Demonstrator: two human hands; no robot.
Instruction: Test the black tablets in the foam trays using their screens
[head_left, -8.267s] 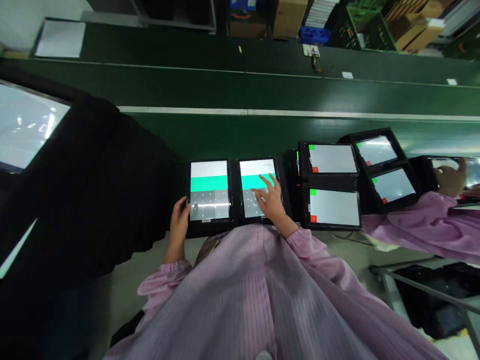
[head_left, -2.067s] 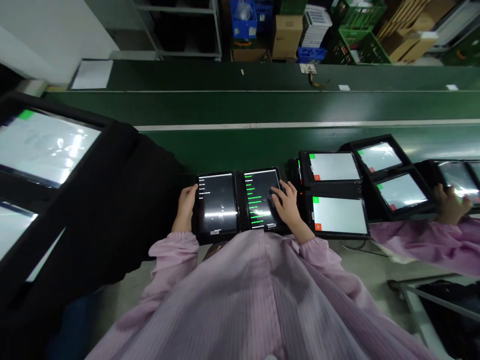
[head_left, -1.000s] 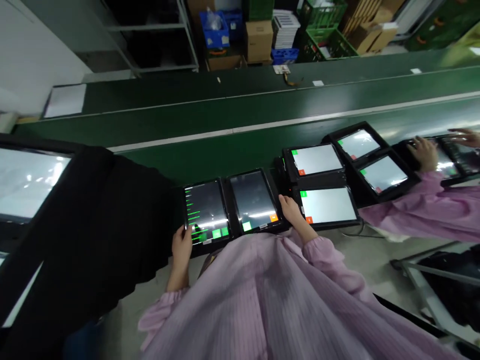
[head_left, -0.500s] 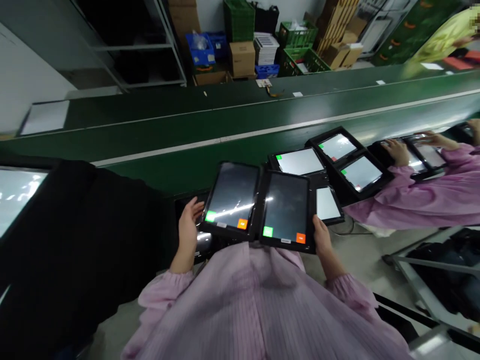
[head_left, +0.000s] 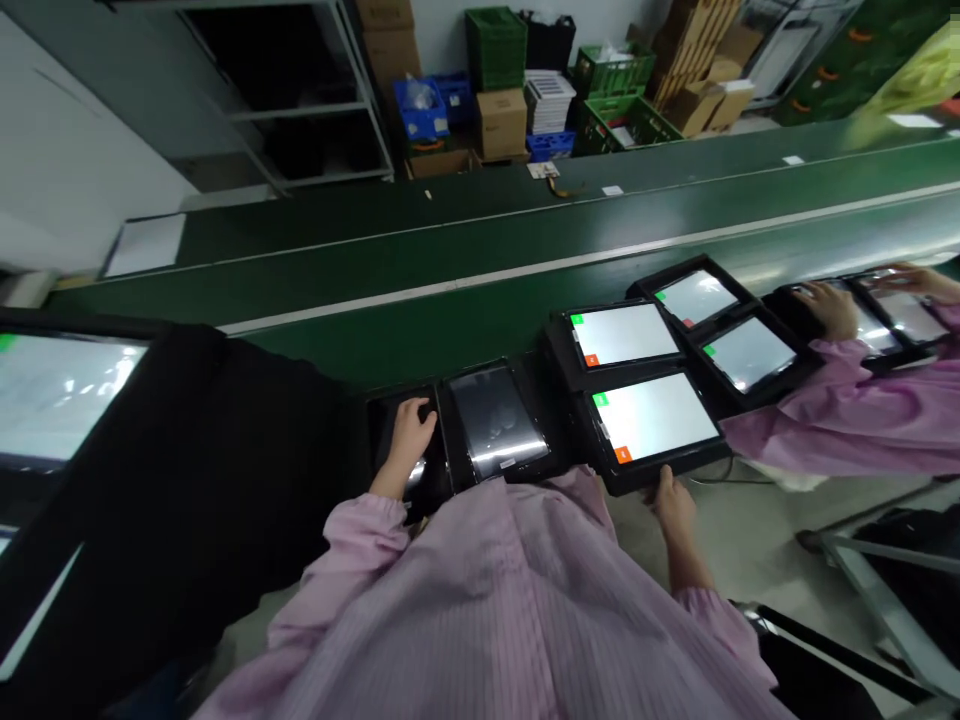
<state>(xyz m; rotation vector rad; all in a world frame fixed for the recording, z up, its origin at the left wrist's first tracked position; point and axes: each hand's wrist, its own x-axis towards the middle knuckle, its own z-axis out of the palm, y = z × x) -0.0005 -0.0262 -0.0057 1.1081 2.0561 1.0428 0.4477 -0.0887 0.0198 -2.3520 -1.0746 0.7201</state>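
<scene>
Left hand (head_left: 411, 435) has shifted over one of two dark tablets (head_left: 495, 420).

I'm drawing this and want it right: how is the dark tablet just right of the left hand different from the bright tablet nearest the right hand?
The dark tablet has a blackish screen; the bright tablet glows white. The bright tablet shows a green square and an orange square; the dark tablet shows neither. The dark tablet's long side runs front to back; the bright tablet's runs more sideways. Both are black-edged rectangles.
</scene>
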